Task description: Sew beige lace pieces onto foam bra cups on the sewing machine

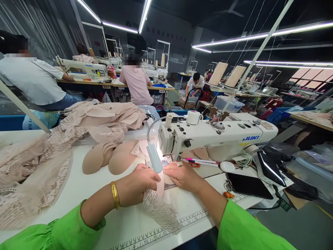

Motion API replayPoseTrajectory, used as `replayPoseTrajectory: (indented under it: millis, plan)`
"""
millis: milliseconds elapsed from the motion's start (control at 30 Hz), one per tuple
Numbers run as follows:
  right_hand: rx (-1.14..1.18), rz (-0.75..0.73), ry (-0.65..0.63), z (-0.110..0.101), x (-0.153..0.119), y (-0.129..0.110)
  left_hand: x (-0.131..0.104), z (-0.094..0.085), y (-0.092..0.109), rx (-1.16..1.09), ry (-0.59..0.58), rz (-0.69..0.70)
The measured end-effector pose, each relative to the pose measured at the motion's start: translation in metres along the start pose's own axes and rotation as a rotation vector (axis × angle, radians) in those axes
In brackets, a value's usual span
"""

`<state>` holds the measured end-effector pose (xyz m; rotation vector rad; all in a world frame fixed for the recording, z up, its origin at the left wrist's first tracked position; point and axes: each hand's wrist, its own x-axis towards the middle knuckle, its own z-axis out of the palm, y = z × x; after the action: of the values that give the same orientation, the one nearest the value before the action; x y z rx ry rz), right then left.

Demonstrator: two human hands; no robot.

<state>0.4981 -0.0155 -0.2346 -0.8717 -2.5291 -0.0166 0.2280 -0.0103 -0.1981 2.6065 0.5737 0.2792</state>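
Two-handed, we apparently stitch beige lace-trimmed fabric (pixel 161 212) at the white long-armed sewing machine (pixel 221 133), near the white table's (pixel 75 184) front edge: left hand (pixel 140 182) pinching it, right hand (pixel 184 176) pressed flat; next likely calls for even feeding.

Forearms (pixel 100 205) angled inward; left hand (pixel 139 184) curled, right hand (pixel 187 176) palm down.

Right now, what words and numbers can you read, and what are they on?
"JUKI": near sewing machine
"JUKI": far sewing machine on the left
"10", "11", "12": ruler; its other numbers are harder to read
"YING": back wall; the rest is blurred
Too small or blurred: yellow label, dark green tag, pale blue thing at left
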Motion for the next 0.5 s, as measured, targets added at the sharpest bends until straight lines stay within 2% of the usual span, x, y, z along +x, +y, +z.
replayPoseTrajectory:
  millis: [300,500]
  plan:
    - [0.023,0.023,-0.025,-0.0036,-0.0009,-0.0036,-0.0021,0.0008,-0.0033,-0.018,-0.002,-0.006]
    - [0.011,0.022,-0.004,-0.0015,-0.0036,-0.0027,0.0016,-0.0027,-0.0059,0.094,-0.026,-0.026]
